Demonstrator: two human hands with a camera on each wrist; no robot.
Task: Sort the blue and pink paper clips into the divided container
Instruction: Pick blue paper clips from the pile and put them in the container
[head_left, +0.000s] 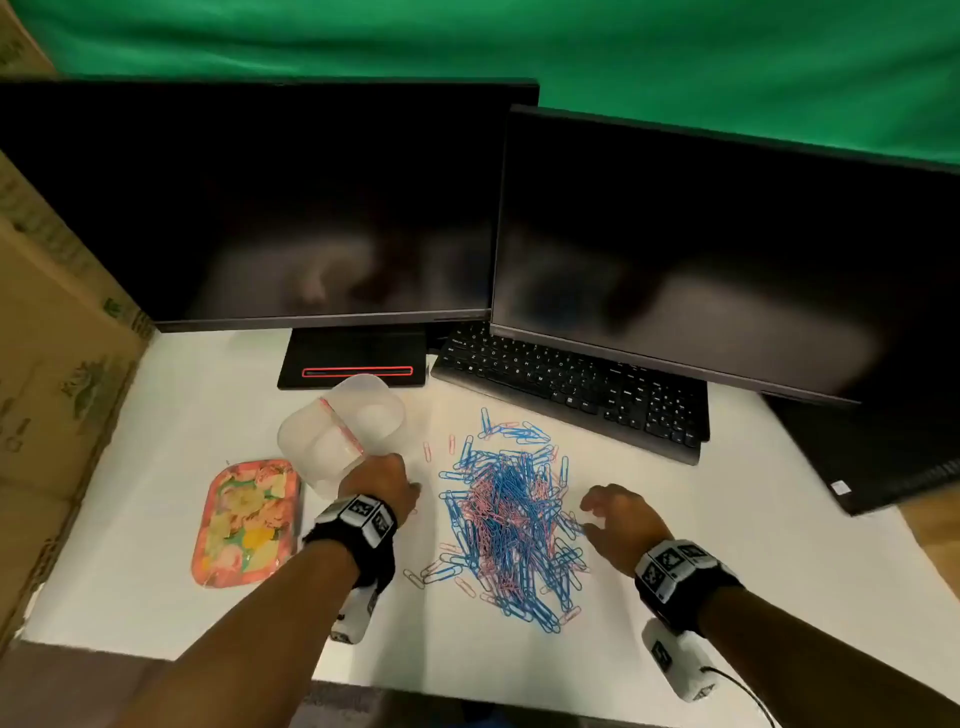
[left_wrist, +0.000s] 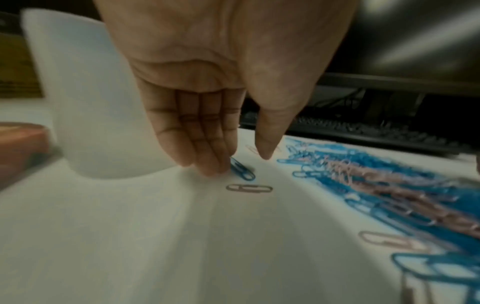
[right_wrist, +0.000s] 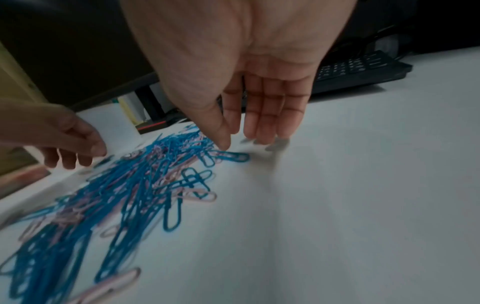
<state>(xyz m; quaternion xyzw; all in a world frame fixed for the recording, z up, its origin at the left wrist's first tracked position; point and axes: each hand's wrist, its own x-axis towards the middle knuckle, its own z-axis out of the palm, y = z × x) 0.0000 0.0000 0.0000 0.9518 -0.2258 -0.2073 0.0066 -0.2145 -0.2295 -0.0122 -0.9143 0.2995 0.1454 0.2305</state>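
Observation:
A mixed pile of blue and pink paper clips (head_left: 511, 519) lies on the white table, with loose clips scattered around it. The translucent divided container (head_left: 340, 431), a pink strip on its divider, stands left of the pile. My left hand (head_left: 387, 483) is beside the container's near corner. Its straight fingers (left_wrist: 207, 160) touch a single blue clip (left_wrist: 242, 169), the thumb is apart, and a pink clip (left_wrist: 249, 188) lies just in front. My right hand (head_left: 613, 514) hovers at the pile's right edge, fingers relaxed, thumb tip by a blue clip (right_wrist: 233, 157); it holds nothing.
A floral tray (head_left: 247, 519) lies left of the container. Two dark monitors (head_left: 311, 208) and a black keyboard (head_left: 571, 389) stand behind the pile. Cardboard boxes (head_left: 57, 338) wall the left side. The table's front edge (head_left: 467, 696) runs near my forearms.

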